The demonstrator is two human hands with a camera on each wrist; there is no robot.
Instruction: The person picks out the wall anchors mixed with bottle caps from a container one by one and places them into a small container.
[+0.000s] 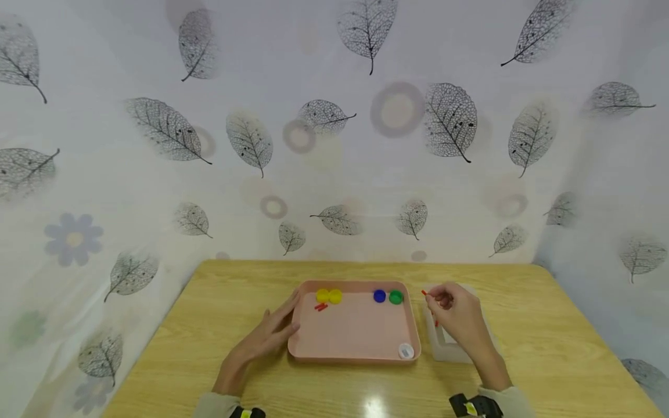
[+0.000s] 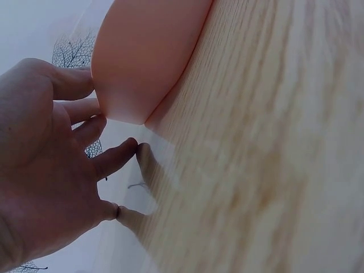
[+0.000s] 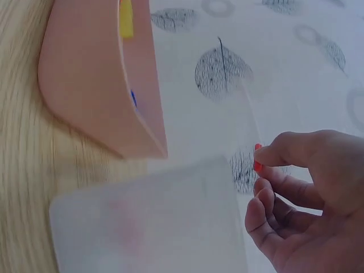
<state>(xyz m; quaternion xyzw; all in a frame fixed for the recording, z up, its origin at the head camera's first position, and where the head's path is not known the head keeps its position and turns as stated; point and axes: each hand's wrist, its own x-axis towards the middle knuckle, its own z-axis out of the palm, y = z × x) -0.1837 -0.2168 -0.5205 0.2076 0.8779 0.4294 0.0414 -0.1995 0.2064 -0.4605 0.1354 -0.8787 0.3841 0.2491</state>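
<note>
a right hand pinches a red stick between thumb and fingertip near a pale box. the left hand, fingers spread, touches the pink tray; a light pinch should serve best.

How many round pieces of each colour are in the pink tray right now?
Yellow pieces: 2
Blue piece: 1
Green piece: 1
White piece: 1
Total in the tray: 5
</note>
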